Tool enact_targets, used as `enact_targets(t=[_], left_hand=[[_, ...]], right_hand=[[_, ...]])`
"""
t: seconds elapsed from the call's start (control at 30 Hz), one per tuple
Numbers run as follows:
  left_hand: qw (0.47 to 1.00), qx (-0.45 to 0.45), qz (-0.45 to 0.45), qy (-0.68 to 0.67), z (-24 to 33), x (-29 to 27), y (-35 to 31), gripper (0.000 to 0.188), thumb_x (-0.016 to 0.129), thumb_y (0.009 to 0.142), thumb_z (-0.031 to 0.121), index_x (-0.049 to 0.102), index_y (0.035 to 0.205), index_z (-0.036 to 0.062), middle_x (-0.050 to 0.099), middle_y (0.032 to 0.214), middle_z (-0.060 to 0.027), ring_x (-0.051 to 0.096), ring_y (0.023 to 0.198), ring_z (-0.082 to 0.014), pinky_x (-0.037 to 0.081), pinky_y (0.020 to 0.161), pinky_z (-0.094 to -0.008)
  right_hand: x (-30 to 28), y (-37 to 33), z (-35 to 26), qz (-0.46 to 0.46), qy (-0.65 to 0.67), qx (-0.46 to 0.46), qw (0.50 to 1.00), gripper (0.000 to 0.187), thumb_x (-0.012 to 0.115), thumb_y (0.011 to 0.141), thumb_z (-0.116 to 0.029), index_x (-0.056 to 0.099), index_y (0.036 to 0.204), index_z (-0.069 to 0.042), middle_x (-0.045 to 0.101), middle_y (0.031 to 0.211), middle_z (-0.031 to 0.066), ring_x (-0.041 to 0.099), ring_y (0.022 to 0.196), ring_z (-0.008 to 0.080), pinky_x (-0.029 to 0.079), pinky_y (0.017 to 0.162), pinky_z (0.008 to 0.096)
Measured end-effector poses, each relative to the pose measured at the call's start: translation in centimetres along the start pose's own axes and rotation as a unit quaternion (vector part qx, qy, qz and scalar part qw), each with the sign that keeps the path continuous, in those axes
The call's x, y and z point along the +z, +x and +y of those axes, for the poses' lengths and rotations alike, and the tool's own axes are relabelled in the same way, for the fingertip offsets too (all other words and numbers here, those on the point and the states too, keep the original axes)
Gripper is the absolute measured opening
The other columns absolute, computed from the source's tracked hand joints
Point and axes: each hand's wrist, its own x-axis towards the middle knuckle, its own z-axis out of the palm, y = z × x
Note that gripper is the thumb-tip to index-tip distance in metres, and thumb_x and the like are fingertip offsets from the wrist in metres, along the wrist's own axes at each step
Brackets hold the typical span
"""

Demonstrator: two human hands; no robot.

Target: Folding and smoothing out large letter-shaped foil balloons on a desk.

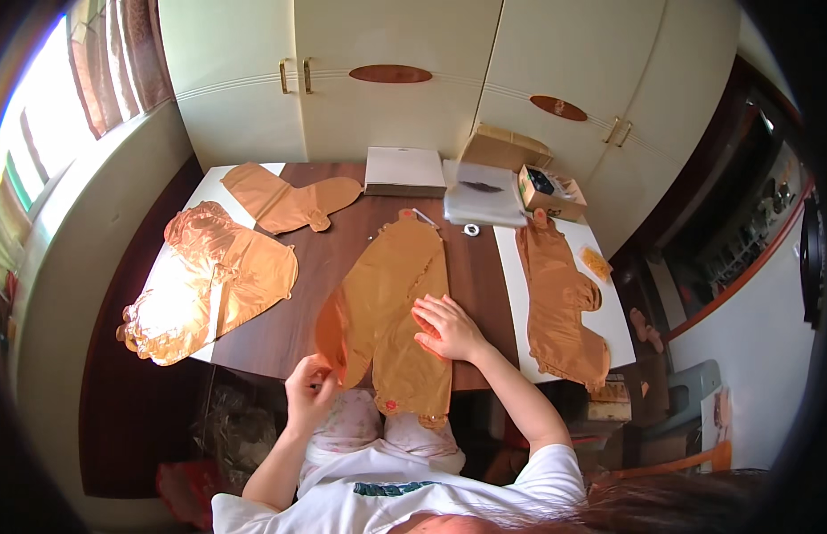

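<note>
A flat gold-orange foil balloon (400, 294) lies lengthwise in front of me, its near end hanging over the table edge above my lap. My left hand (312, 388) pinches its lower left edge, where a flap of foil is lifted and curled. Fingers together but stretched out, my right hand (446, 327) rests flat on the right side of the same balloon. Small red-pink spots mark the foil at its far and near ends. Left of it lies a stack of shiny copper foil balloons (219, 289); another folded foil balloon (563, 307) lies at the right.
The brown-and-white table (284, 343) also bears a single foil balloon (289, 198), a white box (404, 169), clear plastic bags (480, 203), an open box of small items (552, 192), a white tape roll (471, 230) and a yellow packet (595, 263). Cream cabinets (391, 111) stand behind.
</note>
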Motion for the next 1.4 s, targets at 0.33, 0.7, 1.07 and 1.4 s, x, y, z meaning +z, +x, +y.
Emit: enact_targets(t=[0.33,0.7,1.07,1.4], left_hand=[[0.896,0.271,-0.172,0.307,2.7,8.9,1.2,0.023,0.062,0.072,0.012,0.055,0.093,0.0041,0.056,0.115,-0.0138,0.051,0.113,-0.0304,0.039,0.095,-0.0415],[0.872,0.271,-0.297,0.279,2.0,8.4,4.3,0.037,0.066,0.076,0.021,0.055,0.106,0.0035,0.055,0.118,-0.0141,0.049,0.116,-0.0308,0.038,0.098,-0.0437],[0.850,0.214,-0.302,0.375,-4.1,4.3,16.0,0.055,0.060,0.084,0.035,0.045,0.126,0.0010,0.041,0.135,-0.0198,0.037,0.126,-0.0376,0.033,0.103,-0.0425],[0.804,0.233,-0.353,0.417,-4.9,5.8,17.8,0.067,0.049,0.087,0.049,0.038,0.134,0.0017,0.036,0.140,-0.0157,0.027,0.134,-0.0322,0.022,0.109,-0.0427]], right_hand=[[0.6,-0.5,0.6,0.106,0.061,-0.015,0.992,0.055,0.064,0.079,-0.019,0.044,0.127,-0.002,0.049,0.125,0.0175,0.046,0.117,0.0309,0.035,0.101,0.0422],[-0.1,-0.4,0.2,0.116,0.088,-0.073,0.987,0.021,0.069,0.068,-0.007,0.069,0.088,-0.014,0.054,0.120,0.0051,0.048,0.116,0.0275,0.040,0.096,0.0396],[-0.8,-0.2,-0.3,0.085,0.109,-0.131,0.982,0.015,0.068,0.063,-0.003,0.057,0.070,-0.007,0.062,0.102,0.0024,0.053,0.110,0.0250,0.043,0.091,0.0380],[-1.4,-0.1,-0.6,0.050,0.145,-0.143,0.978,0.019,0.068,0.060,0.001,0.053,0.069,-0.008,0.064,0.093,0.0024,0.058,0.103,0.0246,0.046,0.086,0.0363]])
